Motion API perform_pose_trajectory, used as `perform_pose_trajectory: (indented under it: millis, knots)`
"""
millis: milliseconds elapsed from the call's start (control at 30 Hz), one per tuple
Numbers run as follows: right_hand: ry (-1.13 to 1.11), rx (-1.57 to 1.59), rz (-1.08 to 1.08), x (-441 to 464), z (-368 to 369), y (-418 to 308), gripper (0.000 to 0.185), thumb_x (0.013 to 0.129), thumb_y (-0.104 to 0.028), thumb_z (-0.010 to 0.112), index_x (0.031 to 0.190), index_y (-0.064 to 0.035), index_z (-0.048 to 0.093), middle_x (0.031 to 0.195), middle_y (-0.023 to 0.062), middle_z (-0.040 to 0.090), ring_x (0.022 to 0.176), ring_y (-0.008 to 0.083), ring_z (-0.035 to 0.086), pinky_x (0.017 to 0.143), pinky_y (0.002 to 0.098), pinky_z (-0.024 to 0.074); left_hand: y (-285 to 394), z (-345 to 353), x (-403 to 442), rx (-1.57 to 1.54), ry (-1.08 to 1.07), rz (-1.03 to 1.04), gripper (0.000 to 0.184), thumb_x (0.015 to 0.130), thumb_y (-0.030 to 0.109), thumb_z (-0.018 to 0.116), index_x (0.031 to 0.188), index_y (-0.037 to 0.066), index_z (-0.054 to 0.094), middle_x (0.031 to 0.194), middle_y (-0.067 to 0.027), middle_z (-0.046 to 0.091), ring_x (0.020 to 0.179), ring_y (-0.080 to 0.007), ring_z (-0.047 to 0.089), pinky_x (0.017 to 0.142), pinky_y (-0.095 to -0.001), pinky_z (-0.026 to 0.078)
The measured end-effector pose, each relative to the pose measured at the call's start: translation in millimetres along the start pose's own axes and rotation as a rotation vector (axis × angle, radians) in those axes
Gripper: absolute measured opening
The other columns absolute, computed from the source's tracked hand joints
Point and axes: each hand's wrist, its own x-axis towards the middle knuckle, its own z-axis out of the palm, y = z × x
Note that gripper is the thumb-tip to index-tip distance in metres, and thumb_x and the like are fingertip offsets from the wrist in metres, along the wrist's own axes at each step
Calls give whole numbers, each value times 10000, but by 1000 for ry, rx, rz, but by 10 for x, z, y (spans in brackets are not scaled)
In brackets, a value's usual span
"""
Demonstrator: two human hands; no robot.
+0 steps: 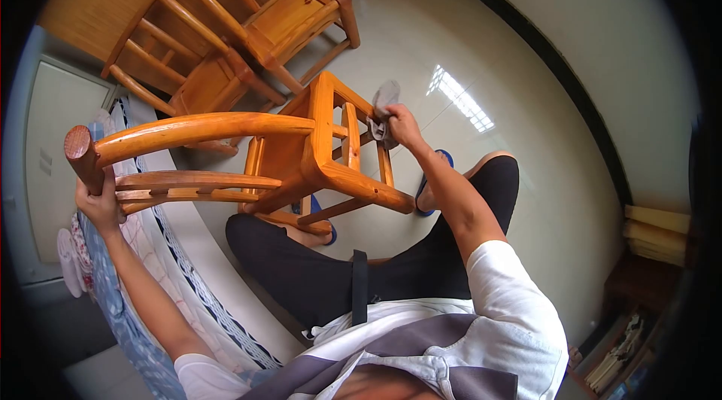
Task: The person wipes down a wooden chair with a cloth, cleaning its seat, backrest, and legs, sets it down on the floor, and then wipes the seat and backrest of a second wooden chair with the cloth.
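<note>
A glossy orange-brown wooden chair point(301, 155) is tilted over in front of my legs, its backrest pointing left and its legs and rungs to the right. At the far left, my left hand point(100, 200) is closed around the top rail of the backrest, with some fingers hidden behind the wood. My right hand point(404, 126) grips a crumpled grey cloth point(386, 95) beside the chair's leg frame. Part of the cloth hangs down against a rung.
Two similar wooden chairs point(289, 24) stand at the upper left by a wooden panel. A bed with patterned bedding point(173, 249) lies to the left. My feet in blue slippers point(436, 182) rest on the tiled floor. A shelf with papers point(613, 355) is at the lower right.
</note>
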Motion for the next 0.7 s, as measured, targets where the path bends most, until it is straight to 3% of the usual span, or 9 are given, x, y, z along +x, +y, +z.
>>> perform_pose_trajectory:
  millis: [33,167,233,300,433,500,567,633,700]
  knots:
    - [-55,-206,-155,-88,-21,-132,345,779,-2,439,1011,-88,679,1027,133,623,896,313,589,870,377,467,23,25,3,-2,10,-1,275,840,136,693,1043,-30,610,929,-52,643,841,-116,598,774,-267,468]
    - [-399,-374,-107,-181,-233,-321,331,784,-75,499,1029,-175,698,1108,90,595,932,368,548,878,390,453,33,53,0,45,38,-57,258,832,148,702,1019,-11,623,865,-28,635,792,-108,581,739,-271,465]
    - [-481,-370,-78,-257,-343,-414,332,784,-97,503,1036,-190,699,1108,85,594,981,353,554,877,386,457,55,72,-7,29,46,-63,254,830,157,708,1010,-3,627,846,-19,631,778,-105,575,730,-268,464]
    - [-711,-476,-317,-433,-536,-680,348,783,-102,498,1046,-206,700,1109,85,598,1001,333,562,882,393,466,133,94,-27,44,61,-112,262,837,168,706,1022,1,625,853,-17,633,781,-98,575,731,-263,464]
    - [-748,-415,-216,-732,-657,-835,343,767,-105,512,1029,-210,707,1092,94,611,994,291,577,871,399,469,183,135,-15,-32,74,-132,285,846,185,704,1045,0,617,868,-14,638,781,-93,573,735,-262,464]
    - [-755,-328,-198,-666,-762,-862,314,774,-64,495,984,-153,712,999,73,644,893,236,622,816,361,496,135,123,-13,-15,59,-113,288,846,188,705,1046,1,617,870,-15,637,784,-94,573,736,-262,462]
    - [-875,258,524,-567,-942,-922,291,774,6,454,905,-66,704,894,46,657,757,174,631,733,289,517,118,98,4,7,41,-85,291,847,191,706,1048,1,616,873,-17,636,786,-95,572,737,-262,461]
    - [-794,551,610,-471,-991,-1006,267,798,7,441,927,-21,674,814,10,638,710,109,605,678,248,507,130,104,-44,49,74,-82,295,845,191,708,1051,1,615,879,-20,634,796,-97,571,742,-261,458]
    - [-425,842,512,-293,-954,-1220,308,788,9,447,1000,-34,666,812,29,650,705,113,607,672,241,500,83,100,-76,12,72,-102,298,844,190,708,1052,-1,614,880,-21,634,799,-99,571,744,-261,458]
